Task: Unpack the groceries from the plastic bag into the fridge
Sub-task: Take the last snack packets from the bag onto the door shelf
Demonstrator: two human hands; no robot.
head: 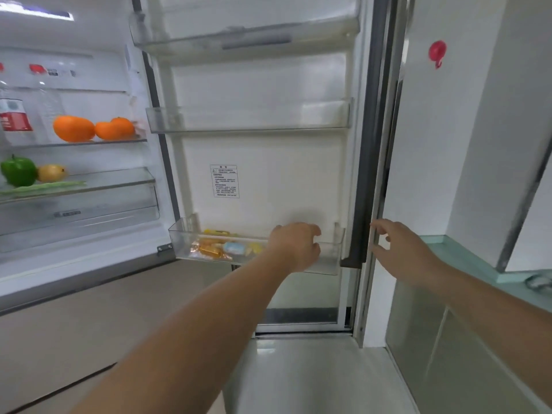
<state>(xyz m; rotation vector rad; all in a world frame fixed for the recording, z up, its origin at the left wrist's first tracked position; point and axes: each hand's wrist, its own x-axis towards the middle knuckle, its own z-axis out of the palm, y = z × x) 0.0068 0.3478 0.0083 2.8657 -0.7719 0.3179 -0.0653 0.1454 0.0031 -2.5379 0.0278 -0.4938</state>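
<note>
The fridge stands open with its right door (263, 180) swung towards me. My left hand (294, 245) reaches over the front rim of the lowest clear door bin (328, 262). Its fingers curl downward and its palm is hidden. Several wrapped sweets and small packets (221, 246) lie in the left half of that bin. At the door's dark outer edge (363, 204) my right hand (401, 252) hovers with its fingers spread and nothing in it. On the fridge shelves sit oranges (89, 128), a green pepper (18, 171) and a yellow fruit (51, 172). No plastic bag is in view.
Two higher door bins (248, 119) hold nothing I can see. A clear drawer (77, 213) sits under the lower shelf. A pale green counter (484, 264) runs along the right, beside a white wall with a red hook (437, 53). A bottle (15, 118) stands far left.
</note>
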